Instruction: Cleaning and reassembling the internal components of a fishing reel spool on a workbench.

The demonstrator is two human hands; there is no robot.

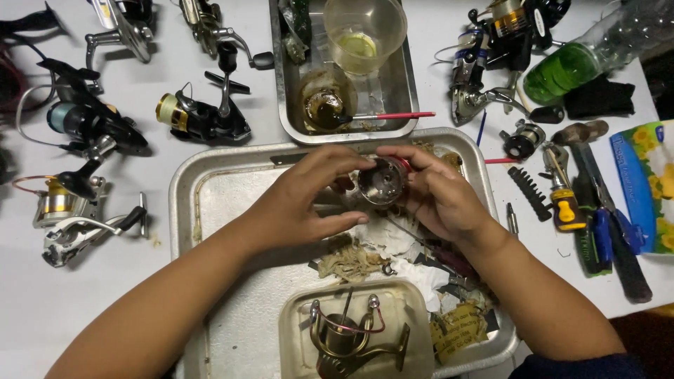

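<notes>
Far left of the white tabletop (42, 309): several fishing reels lie loose, a silver and gold one (70, 217) nearest the edge, a dark one with a blue spool (88, 123) above it, a black one with a yellow spool (200, 116) further in.

Centre: a large metal tray (210, 196) holds both hands. Left hand (302, 203) curls over the left side of a small round metal reel part (382, 181), fingertips on its rim, thumb stretched beneath. Right hand (439, 193) cups the same part from the right, its grip closed round the body; a red band shows at the part's far edge. The part is held just above the tray floor, between the two hands. Below them lie crumpled tissue (393, 242) and brownish debris (351, 263), possibly old grease or fibre; hard to tell.

Near edge of the tray: a pale plastic tub (295, 330) with a bronze reel frame (351, 340) inside.

Behind: a smaller steel tray (400, 84) with a clear cup (365, 31), a greasy dish (326, 105) and a red-handled brush (397, 116).

Right: more reels (491, 56), a green bottle (569, 70), a bit holder (530, 193), screwdriver (565, 203), pliers (611, 224), a tissue pack (649, 182).
</notes>
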